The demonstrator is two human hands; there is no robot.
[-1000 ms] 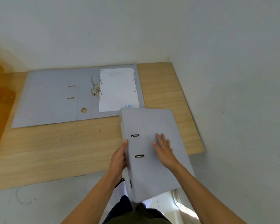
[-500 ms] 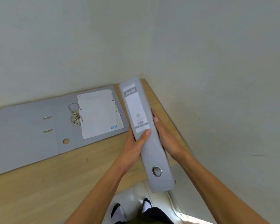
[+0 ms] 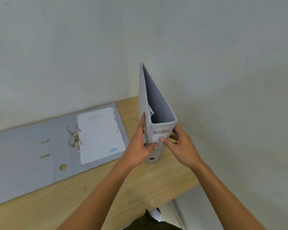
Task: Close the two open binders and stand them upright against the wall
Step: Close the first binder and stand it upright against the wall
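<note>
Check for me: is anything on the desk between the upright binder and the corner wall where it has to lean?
Nothing visible. The upright binder, held by the left hand and right hand, stands on bare desk near the wall. The open binder lies flat to its left, clear of that path.

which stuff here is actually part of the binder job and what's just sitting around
Part of the job:
- upright binder, held by the left hand and right hand, spine toward the camera
- open binder, lying flat on the table
- wall behind the table

Just there:
- wooden table, bearing both binders
- printed sheet filed in the open binder
</note>
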